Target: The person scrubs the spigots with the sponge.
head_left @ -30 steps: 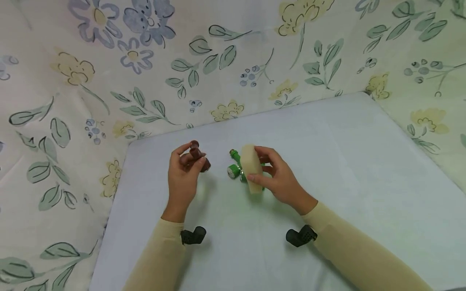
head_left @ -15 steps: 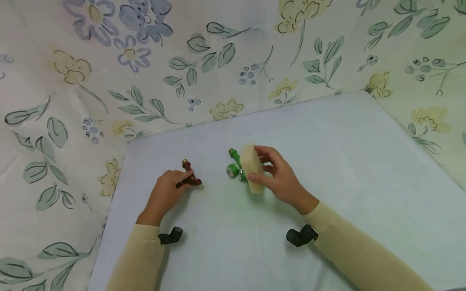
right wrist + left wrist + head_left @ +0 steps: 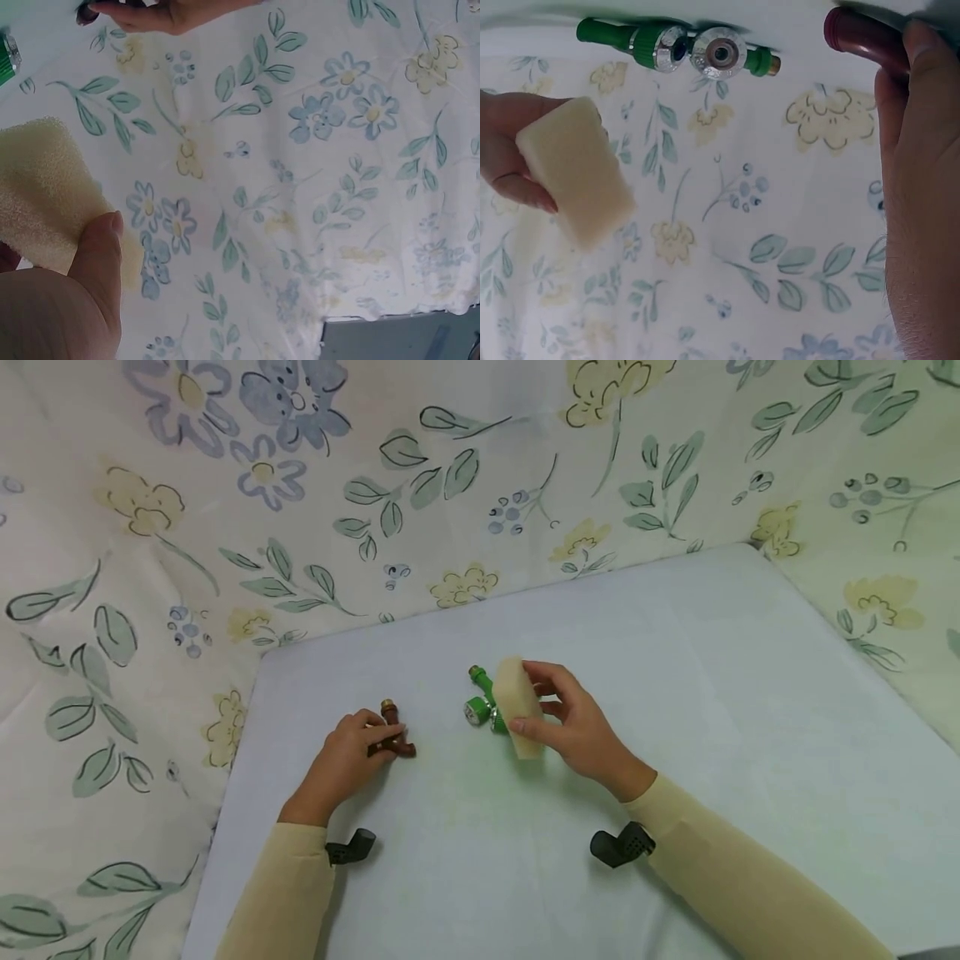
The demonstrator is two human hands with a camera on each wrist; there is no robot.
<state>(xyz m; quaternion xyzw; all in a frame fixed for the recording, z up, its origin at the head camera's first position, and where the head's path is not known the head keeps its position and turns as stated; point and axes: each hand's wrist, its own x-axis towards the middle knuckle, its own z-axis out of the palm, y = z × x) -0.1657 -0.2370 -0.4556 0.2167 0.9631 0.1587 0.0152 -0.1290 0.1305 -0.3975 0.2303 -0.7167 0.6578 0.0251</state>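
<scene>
In the head view my left hand point(image 3: 343, 760) pinches a small brown branched pipe point(image 3: 390, 713) with a brass-coloured end, low over or on the white table. The left wrist view shows the flared, dark red-brown tip of the brown pipe point(image 3: 859, 31) beside my fingers. My right hand point(image 3: 576, 727) grips a pale yellow sponge block point(image 3: 517, 706) between thumb and fingers, held up on its edge. Behind the sponge lies a green pipe piece point(image 3: 477, 710) with silvery round ends, partly hidden. Its silver rings and brass tip show in the left wrist view as the green piece point(image 3: 660, 49).
The white table point(image 3: 675, 693) reaches far to the right and toward the front. Floral cloth point(image 3: 480, 485) hangs behind it and along both sides. A black wrist camera point(image 3: 351, 847) is on the left sleeve, another black camera point(image 3: 621, 845) on the right.
My left hand has moved left and toward me, lowering the brown pipe to the table from a raised, upright hold. The right hand and sponge have stayed nearly still.
</scene>
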